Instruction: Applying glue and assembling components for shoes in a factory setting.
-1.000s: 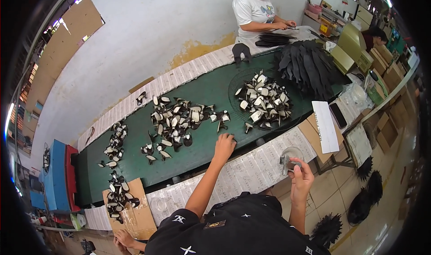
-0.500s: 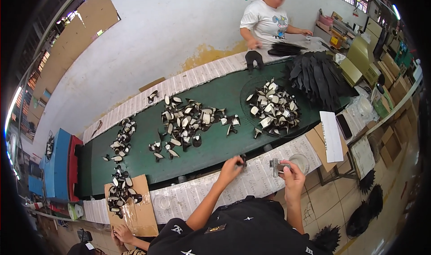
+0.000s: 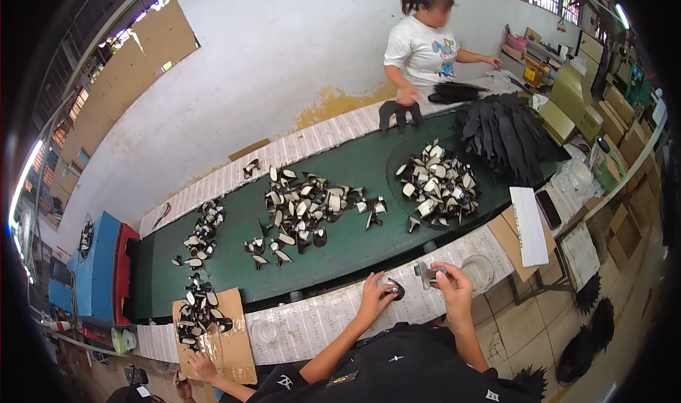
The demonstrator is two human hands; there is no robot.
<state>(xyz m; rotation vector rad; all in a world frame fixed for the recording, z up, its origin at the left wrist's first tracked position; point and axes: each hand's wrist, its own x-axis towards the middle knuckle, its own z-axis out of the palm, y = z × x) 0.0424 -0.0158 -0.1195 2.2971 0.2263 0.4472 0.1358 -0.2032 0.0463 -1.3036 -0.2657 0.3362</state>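
My left hand [image 3: 373, 299] is closed on a small black shoe piece [image 3: 397, 289] with a pale patch, above the near edge of the green conveyor belt [image 3: 333, 261]. My right hand [image 3: 455, 286] grips a small grey block-like tool [image 3: 427, 274], held just right of the shoe piece and apart from it. Its exact kind is unclear. By my right hand, a round clear dish [image 3: 478, 272] rests on the paper-covered ledge [image 3: 298, 330]. Piles of similar black-and-white shoe pieces [image 3: 305, 208] lie on the belt.
A wire basket [image 3: 397, 197] holds more pieces, beside stacked black cutouts [image 3: 507, 137]. Across the belt a person [image 3: 425, 48] handles black cutouts. At lower left, a co-worker's hand [image 3: 203, 366] touches cardboard [image 3: 230, 332] bearing pieces. A phone [image 3: 547, 209] lies at right.
The view has shifted slightly. My left hand has turned the shoe piece, so its pale patch shows, and both hands are closer together. The co-worker's hand at lower left has reached onto the cardboard.
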